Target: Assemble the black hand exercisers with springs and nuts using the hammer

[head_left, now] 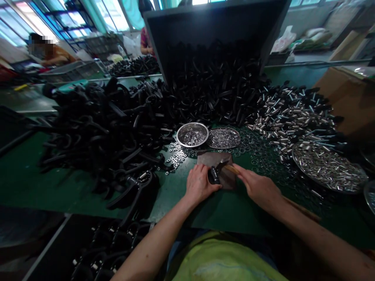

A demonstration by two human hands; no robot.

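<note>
My left hand (199,182) is closed round a small black part (215,175) and steadies it on a flat metal plate (228,183). In my right hand (260,190) is a hammer (232,168), gripped by its wooden handle. The hammer's dark head is right over the black part; whether they touch I cannot tell. Beyond the plate stand a steel bowl (178,136) of small metal rings and a metal tray (239,137) of small bright pieces. Loose nut-like rings (176,157) lie to the left of the plate.
Heaped black parts (117,125) cover the left and back of the green table (172,203). At right are piled metal-ended pieces (293,113), a round tray (295,156) of metal pins and a cardboard box (345,93). A grey bin (152,43) tips forward behind. Co-workers sit beyond.
</note>
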